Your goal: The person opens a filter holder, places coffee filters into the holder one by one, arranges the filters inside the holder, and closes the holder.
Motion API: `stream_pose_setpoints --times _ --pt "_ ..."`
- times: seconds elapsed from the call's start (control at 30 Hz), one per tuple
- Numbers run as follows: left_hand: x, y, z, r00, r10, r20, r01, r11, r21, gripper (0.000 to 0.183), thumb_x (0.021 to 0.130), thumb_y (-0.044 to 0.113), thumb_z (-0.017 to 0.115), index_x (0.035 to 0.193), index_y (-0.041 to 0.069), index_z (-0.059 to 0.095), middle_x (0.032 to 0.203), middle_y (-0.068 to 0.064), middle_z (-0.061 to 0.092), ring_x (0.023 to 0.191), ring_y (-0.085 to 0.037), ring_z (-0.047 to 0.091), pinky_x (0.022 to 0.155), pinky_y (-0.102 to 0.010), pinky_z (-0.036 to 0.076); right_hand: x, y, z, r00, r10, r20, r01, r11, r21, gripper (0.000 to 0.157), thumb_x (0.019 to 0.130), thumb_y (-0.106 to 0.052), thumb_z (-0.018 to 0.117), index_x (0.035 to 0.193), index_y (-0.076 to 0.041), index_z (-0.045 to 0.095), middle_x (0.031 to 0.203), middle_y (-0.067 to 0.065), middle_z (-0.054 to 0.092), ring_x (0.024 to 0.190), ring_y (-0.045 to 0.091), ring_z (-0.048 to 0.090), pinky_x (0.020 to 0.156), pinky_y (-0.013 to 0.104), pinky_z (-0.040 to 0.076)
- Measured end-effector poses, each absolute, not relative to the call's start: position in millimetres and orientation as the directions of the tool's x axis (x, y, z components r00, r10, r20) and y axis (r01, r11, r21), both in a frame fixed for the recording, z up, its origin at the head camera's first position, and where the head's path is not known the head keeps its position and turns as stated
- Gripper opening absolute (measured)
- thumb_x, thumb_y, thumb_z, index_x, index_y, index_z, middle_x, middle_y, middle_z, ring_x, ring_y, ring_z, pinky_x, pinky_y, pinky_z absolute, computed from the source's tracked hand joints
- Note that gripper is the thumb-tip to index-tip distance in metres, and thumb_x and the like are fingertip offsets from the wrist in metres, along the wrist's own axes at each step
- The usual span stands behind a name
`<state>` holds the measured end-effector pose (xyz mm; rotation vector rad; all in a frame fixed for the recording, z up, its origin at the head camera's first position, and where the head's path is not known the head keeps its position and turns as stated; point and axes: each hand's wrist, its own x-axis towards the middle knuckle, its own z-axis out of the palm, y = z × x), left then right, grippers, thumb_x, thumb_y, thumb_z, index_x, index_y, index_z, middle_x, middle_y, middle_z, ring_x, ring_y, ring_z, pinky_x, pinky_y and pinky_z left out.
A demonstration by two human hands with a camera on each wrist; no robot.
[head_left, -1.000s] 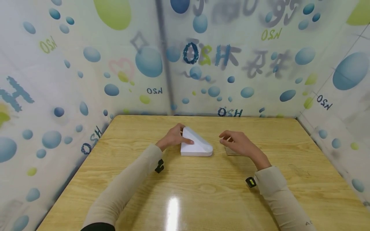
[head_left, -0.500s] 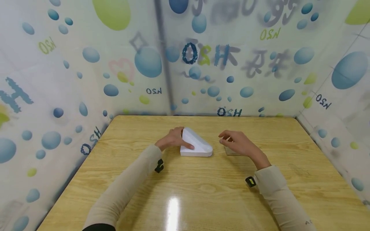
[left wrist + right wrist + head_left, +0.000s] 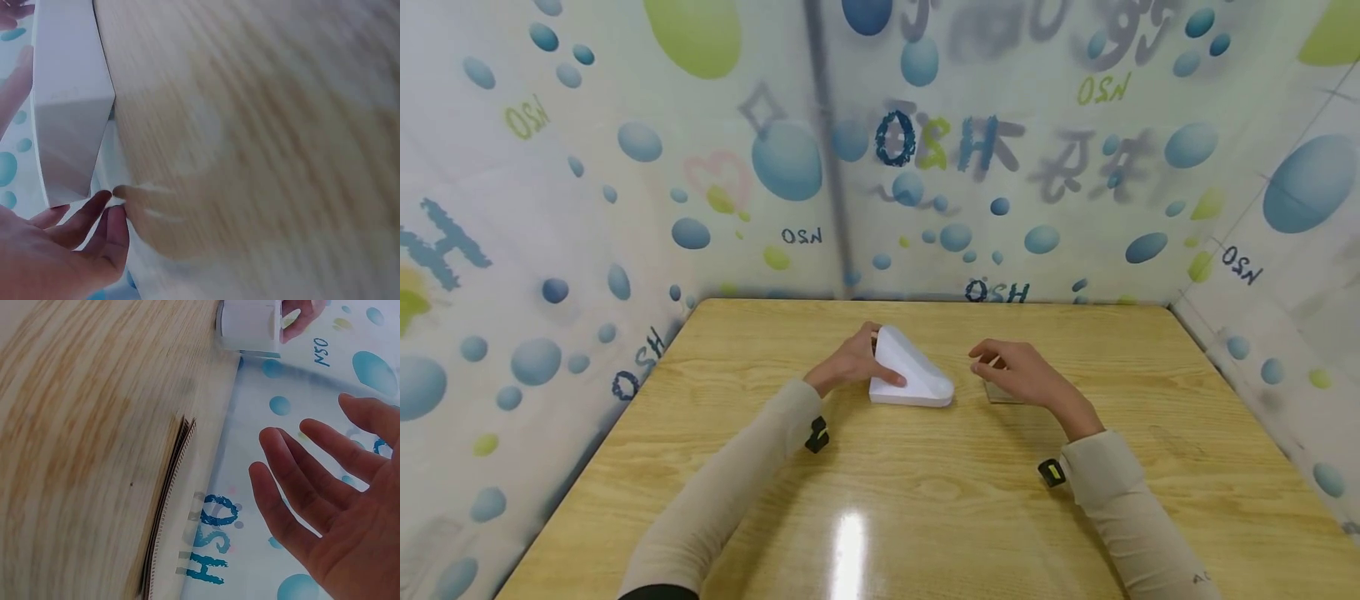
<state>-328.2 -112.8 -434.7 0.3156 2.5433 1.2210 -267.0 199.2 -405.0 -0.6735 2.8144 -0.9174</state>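
A white, roughly triangular box (image 3: 925, 382) with one rounded corner rests its near edge on the table, left of the right hand. My left hand (image 3: 850, 358) grips its left side, thumb across the top face and fingers behind the far corner. In the left wrist view, the box's sidewall (image 3: 70, 125) stands above the curled fingertips, near the tabletop. My right hand (image 3: 1026, 371) hovers with loosely bent fingers over a flat brown cardboard piece (image 3: 998, 395), mostly hidden beneath it. In the right wrist view, the layered edge of the cardboard (image 3: 166, 509) shows, apart from the fingers.
The wood-grain table (image 3: 940, 492) runs back to a patterned wall covering (image 3: 1037, 192) with blue and green ovals. Similar sheets rise on the left and right sides. Dark wrist devices (image 3: 1051, 472) sit at both cuffs.
The box's far corner and my left fingers dipped slightly, then came up again a little. My left thumb now lies slightly lower on the top face. The right hand has stayed in place.
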Motion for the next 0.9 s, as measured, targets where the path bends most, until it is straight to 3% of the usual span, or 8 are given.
stream_pose_setpoints --times 0.43,0.9 --pt "-319.6 -114.3 -434.5 -0.954 0.297 -0.048 0.134 0.561 0.817 0.108 0.073 0.021 0.096 0.156 0.011 0.029 0.144 -0.021 0.056 0.124 -0.036 0.062 0.105 -0.049 0.051 -264.8 198.5 -403.2 -0.901 -0.433 0.036 -0.371 0.723 -0.583 0.037 0.107 -0.027 0.057 0.134 -0.003 0.064 0.12 0.015 0.072 0.105 0.029 0.068 0.094 0.051 0.055" --pt "-312.2 -118.2 -428.2 -0.95 0.31 0.038 0.179 0.438 0.881 0.089 0.08 0.003 0.088 0.15 0.018 0.035 0.132 -0.023 0.062 0.116 -0.039 0.067 0.091 -0.045 0.058 -262.9 197.1 -401.4 -0.9 -0.434 0.043 -0.377 0.724 -0.578 0.036 0.107 -0.026 0.057 0.134 -0.003 0.063 0.12 0.016 0.072 0.105 0.029 0.068 0.093 0.05 0.056"
